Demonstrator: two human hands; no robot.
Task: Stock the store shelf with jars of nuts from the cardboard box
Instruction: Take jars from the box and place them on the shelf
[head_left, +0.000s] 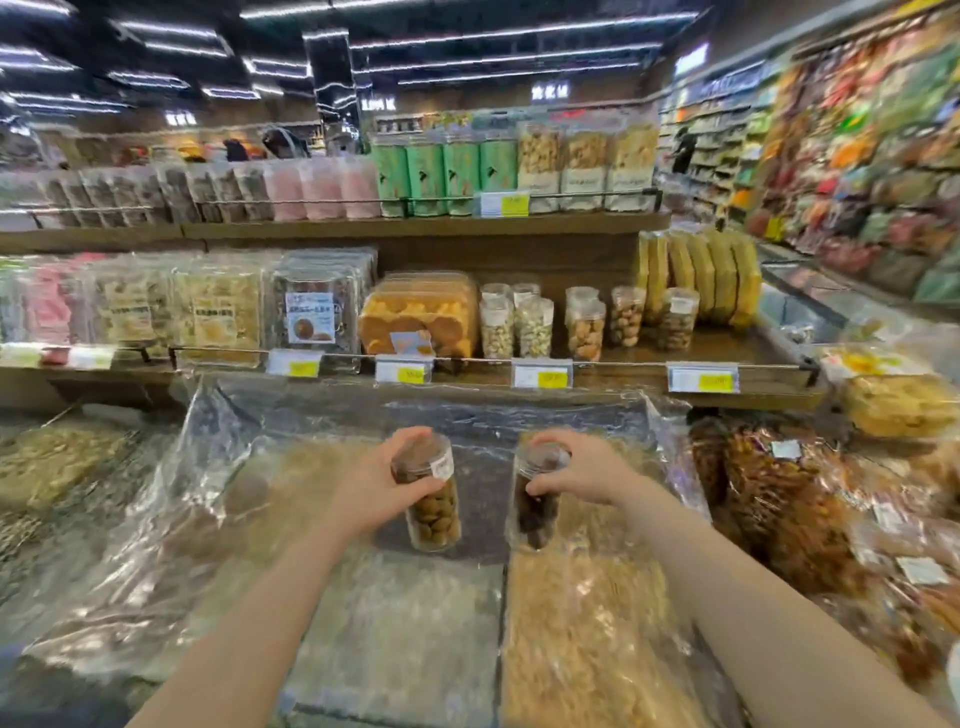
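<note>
My left hand (376, 480) grips a clear jar of light-brown nuts (434, 512) near its lid. My right hand (584, 470) grips a second clear jar of darker nuts (537, 512) from the top. Both jars hang upright, side by side, over plastic-covered bulk bins in front of me. On the wooden shelf (623, 374) beyond them stand several similar jars of nuts (587, 325), with a gap between two groups of them. No cardboard box is in view.
A metal rail with price tags (543, 373) runs along the shelf's front edge. A pack of orange cakes (418, 317) stands left of the jars, yellow packs (701, 273) to their right. Bagged snacks (810, 499) pile up at the right. Clear plastic sheeting (415, 597) covers the bins.
</note>
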